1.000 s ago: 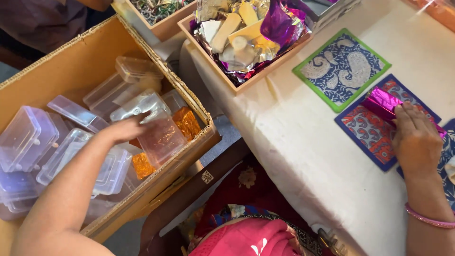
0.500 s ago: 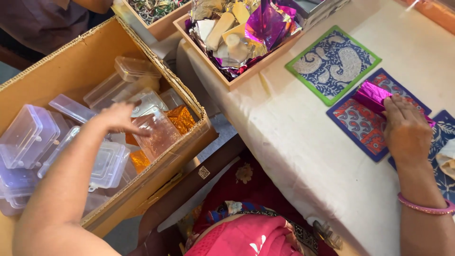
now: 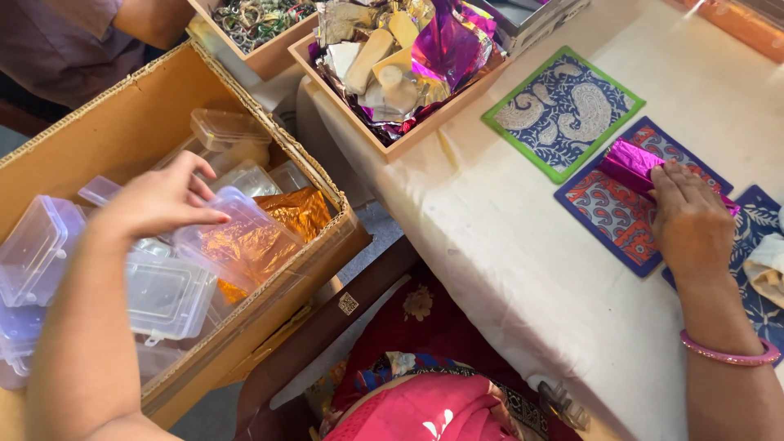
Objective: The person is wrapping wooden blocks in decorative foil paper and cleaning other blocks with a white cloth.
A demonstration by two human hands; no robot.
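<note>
Fingers of the left hand pinch the lid edge of a clear plastic box inside the cardboard carton. This carton holds many clear lidded boxes and orange foil. Right hand lies flat, fingers extended, on a magenta foil packet atop a patterned mat. 1 wooden tray on the table contains crumpled foil scraps.

A clear plastic box is showing amber-orange foil through its walls. Shiny magenta foil is lying on a blue mat with red-orange paisley. A green-edged mat is carrying cream paisley on blue. A cream cloth is covering the desk. A pink bangle is circling the wrist.
</note>
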